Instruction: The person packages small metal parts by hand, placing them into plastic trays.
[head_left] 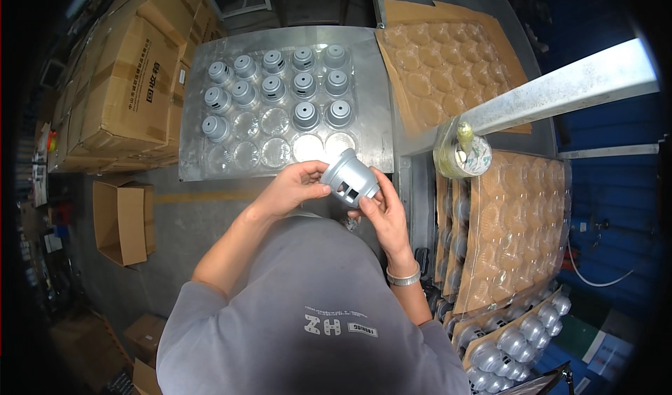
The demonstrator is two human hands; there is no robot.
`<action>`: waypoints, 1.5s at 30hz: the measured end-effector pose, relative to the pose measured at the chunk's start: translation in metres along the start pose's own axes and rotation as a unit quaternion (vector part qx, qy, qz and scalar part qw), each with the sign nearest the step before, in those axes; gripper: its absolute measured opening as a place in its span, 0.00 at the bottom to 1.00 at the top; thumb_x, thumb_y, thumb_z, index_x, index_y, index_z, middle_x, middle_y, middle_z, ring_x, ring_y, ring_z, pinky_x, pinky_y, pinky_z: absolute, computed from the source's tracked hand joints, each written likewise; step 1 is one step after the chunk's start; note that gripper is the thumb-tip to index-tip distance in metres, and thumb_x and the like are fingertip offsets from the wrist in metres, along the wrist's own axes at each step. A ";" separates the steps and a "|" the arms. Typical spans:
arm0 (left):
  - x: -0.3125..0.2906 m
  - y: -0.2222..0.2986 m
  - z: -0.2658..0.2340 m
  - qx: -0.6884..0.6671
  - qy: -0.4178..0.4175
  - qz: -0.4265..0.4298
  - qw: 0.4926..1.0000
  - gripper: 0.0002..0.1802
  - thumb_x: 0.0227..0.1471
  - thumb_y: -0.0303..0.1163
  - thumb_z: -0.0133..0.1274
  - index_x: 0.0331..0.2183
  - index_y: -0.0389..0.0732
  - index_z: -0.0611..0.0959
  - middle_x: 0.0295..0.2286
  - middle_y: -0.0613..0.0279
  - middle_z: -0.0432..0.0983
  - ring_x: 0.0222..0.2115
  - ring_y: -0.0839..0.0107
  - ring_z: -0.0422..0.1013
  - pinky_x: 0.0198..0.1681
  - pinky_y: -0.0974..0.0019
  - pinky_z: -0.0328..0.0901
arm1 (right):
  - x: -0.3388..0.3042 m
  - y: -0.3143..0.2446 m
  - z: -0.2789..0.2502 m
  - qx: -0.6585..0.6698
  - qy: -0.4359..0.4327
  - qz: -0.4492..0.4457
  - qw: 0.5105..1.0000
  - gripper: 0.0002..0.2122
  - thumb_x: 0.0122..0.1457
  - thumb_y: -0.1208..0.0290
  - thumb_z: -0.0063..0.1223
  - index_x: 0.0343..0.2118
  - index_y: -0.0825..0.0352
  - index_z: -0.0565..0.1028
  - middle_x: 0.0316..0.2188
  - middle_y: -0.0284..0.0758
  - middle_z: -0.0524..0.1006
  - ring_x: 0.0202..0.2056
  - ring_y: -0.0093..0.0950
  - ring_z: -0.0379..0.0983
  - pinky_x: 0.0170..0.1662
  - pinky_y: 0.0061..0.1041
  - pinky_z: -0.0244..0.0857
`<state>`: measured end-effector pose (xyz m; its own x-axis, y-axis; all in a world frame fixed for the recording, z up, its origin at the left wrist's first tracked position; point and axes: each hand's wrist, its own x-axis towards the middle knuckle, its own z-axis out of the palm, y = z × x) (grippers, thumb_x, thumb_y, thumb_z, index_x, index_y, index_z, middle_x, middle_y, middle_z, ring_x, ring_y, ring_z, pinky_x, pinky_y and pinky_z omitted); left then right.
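Close to my body, above the near edge of the metal table, I hold a silver-grey cup-shaped housing [348, 178] with rectangular cut-outs in its side. It is tilted, its wide flanged rim up and to the left. The fingers and thumb of my left hand [297, 186] pinch that rim. My right hand [383, 213] is closed around the narrower end at the lower right. Just beyond, a clear plastic tray [245, 154] with round pockets lies on the table. Several similar housings [272, 87] stand in its far rows, narrow end up; the nearest row of pockets has none.
Large cardboard cartons [126, 80] are stacked at left, with an open carton [122, 220] on the floor. Tape rolls [470, 156] hang on a metal beam [560, 83] reaching in from the right. Beneath it are stacked trays [514, 227] of housings; another clear tray [448, 62] lies on cardboard.
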<state>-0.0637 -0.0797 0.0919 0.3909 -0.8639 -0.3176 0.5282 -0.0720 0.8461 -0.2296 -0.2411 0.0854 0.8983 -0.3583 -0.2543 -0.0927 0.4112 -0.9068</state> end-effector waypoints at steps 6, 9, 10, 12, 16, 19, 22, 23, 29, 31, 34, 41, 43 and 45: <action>0.003 -0.001 0.000 0.000 -0.003 -0.006 1.000 0.19 0.54 0.26 0.59 0.48 0.35 0.78 0.36 0.63 0.79 0.34 0.77 0.74 0.32 0.71 0.71 | 0.000 0.000 -0.002 -0.010 0.010 -0.004 1.000 0.35 0.61 0.70 0.58 0.66 0.74 0.51 0.50 0.49 0.70 0.49 0.32 0.72 0.43 0.26 0.75; 0.004 -0.002 0.000 0.001 -0.004 -0.007 1.000 0.19 0.54 0.26 0.59 0.48 0.35 0.77 0.36 0.64 0.79 0.34 0.77 0.73 0.32 0.71 0.71 | -0.001 0.000 -0.003 -0.017 0.013 -0.004 1.000 0.35 0.61 0.71 0.58 0.66 0.73 0.52 0.50 0.48 0.71 0.48 0.31 0.73 0.44 0.26 0.74; 0.004 -0.002 -0.001 0.002 -0.004 -0.007 1.000 0.19 0.54 0.26 0.59 0.48 0.35 0.77 0.36 0.64 0.79 0.34 0.77 0.73 0.32 0.71 0.71 | -0.001 0.001 -0.003 -0.022 0.013 -0.005 1.000 0.34 0.60 0.73 0.58 0.66 0.73 0.52 0.50 0.47 0.71 0.48 0.31 0.73 0.44 0.25 0.73; 0.004 -0.002 -0.003 0.005 -0.008 -0.038 0.999 0.22 0.54 0.25 0.58 0.51 0.32 0.76 0.43 0.60 0.77 0.44 0.74 0.72 0.51 0.68 0.65 | -0.001 0.003 -0.005 -0.028 0.014 -0.007 0.999 0.34 0.60 0.74 0.58 0.66 0.73 0.53 0.50 0.47 0.71 0.48 0.30 0.73 0.44 0.24 0.73; 0.005 0.002 -0.001 -0.006 -0.023 -0.050 0.998 0.22 0.55 0.26 0.57 0.51 0.32 0.76 0.43 0.60 0.77 0.44 0.74 0.72 0.51 0.69 0.65 | -0.001 0.003 -0.004 -0.065 0.021 -0.017 0.998 0.34 0.58 0.77 0.60 0.65 0.73 0.56 0.47 0.44 0.73 0.44 0.25 0.74 0.44 0.21 0.71; 0.008 0.005 0.003 0.011 -0.001 -0.030 0.999 0.22 0.56 0.33 0.58 0.51 0.35 0.76 0.38 0.63 0.77 0.39 0.75 0.72 0.37 0.67 0.71 | -0.001 0.003 -0.005 -0.099 0.018 -0.010 0.995 0.34 0.57 0.78 0.61 0.65 0.72 0.58 0.46 0.42 0.74 0.43 0.23 0.74 0.44 0.20 0.71; 0.014 0.005 0.003 -0.015 0.051 -0.031 0.998 0.23 0.58 0.38 0.56 0.50 0.34 0.77 0.39 0.62 0.77 0.41 0.74 0.71 0.44 0.64 0.68 | -0.001 0.000 -0.007 -0.150 0.006 -0.008 0.989 0.34 0.56 0.78 0.62 0.64 0.71 0.59 0.46 0.41 0.74 0.43 0.23 0.75 0.43 0.20 0.71; 0.018 0.003 0.002 -0.021 0.055 -0.039 0.998 0.22 0.58 0.39 0.55 0.49 0.33 0.77 0.39 0.62 0.77 0.42 0.73 0.71 0.46 0.65 0.67 | -0.001 -0.002 -0.007 -0.182 0.000 -0.009 0.983 0.34 0.56 0.78 0.62 0.64 0.70 0.59 0.47 0.42 0.74 0.43 0.24 0.76 0.43 0.20 0.72; 0.018 0.007 0.001 -0.010 0.009 -0.034 0.999 0.20 0.58 0.37 0.56 0.47 0.33 0.79 0.38 0.62 0.77 0.41 0.73 0.71 0.48 0.66 0.66 | 0.000 0.006 -0.005 -0.023 -0.003 -0.049 0.999 0.34 0.59 0.75 0.59 0.66 0.73 0.54 0.57 0.48 0.65 0.53 0.33 0.70 0.46 0.27 0.73; 0.013 0.007 0.002 0.007 -0.007 -0.011 1.000 0.19 0.57 0.35 0.57 0.47 0.33 0.79 0.38 0.62 0.77 0.40 0.74 0.72 0.47 0.66 0.66 | 0.002 0.000 -0.005 0.028 0.000 -0.056 0.998 0.34 0.61 0.73 0.57 0.66 0.73 0.52 0.58 0.49 0.63 0.55 0.35 0.68 0.47 0.29 0.74; 0.004 0.008 0.004 0.034 -0.042 0.001 0.999 0.19 0.56 0.33 0.59 0.47 0.34 0.79 0.37 0.63 0.77 0.39 0.76 0.72 0.45 0.68 0.67 | 0.002 0.000 -0.007 0.052 -0.010 -0.073 0.996 0.32 0.64 0.69 0.52 0.66 0.74 0.50 0.60 0.49 0.60 0.57 0.39 0.66 0.47 0.35 0.75; 0.006 0.019 0.009 0.070 0.010 -0.017 0.997 0.21 0.56 0.34 0.57 0.48 0.33 0.78 0.42 0.61 0.77 0.45 0.73 0.70 0.48 0.67 0.66 | -0.001 -0.001 -0.009 0.048 -0.024 -0.066 0.996 0.34 0.62 0.77 0.55 0.67 0.75 0.49 0.61 0.48 0.61 0.59 0.37 0.64 0.56 0.31 0.66; 0.007 0.020 0.011 0.022 0.013 -0.006 1.000 0.21 0.56 0.34 0.57 0.49 0.34 0.78 0.41 0.61 0.77 0.44 0.73 0.70 0.47 0.68 0.66 | -0.001 0.000 -0.009 0.031 -0.027 -0.065 0.997 0.35 0.61 0.79 0.56 0.67 0.74 0.49 0.61 0.48 0.61 0.60 0.37 0.63 0.59 0.31 0.63; 0.007 0.018 0.009 0.050 0.012 -0.020 0.998 0.21 0.55 0.35 0.58 0.48 0.36 0.79 0.40 0.62 0.77 0.42 0.74 0.70 0.45 0.69 0.66 | -0.001 0.001 -0.008 0.025 -0.040 -0.102 0.994 0.35 0.60 0.79 0.56 0.67 0.74 0.49 0.62 0.49 0.59 0.61 0.37 0.62 0.61 0.33 0.59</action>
<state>-0.0584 -0.0920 0.1084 0.3888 -0.8476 -0.3612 0.4658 -0.1574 0.8708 -0.2337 -0.2477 0.0822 0.9279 -0.3708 -0.0378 0.1139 0.3786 -0.9185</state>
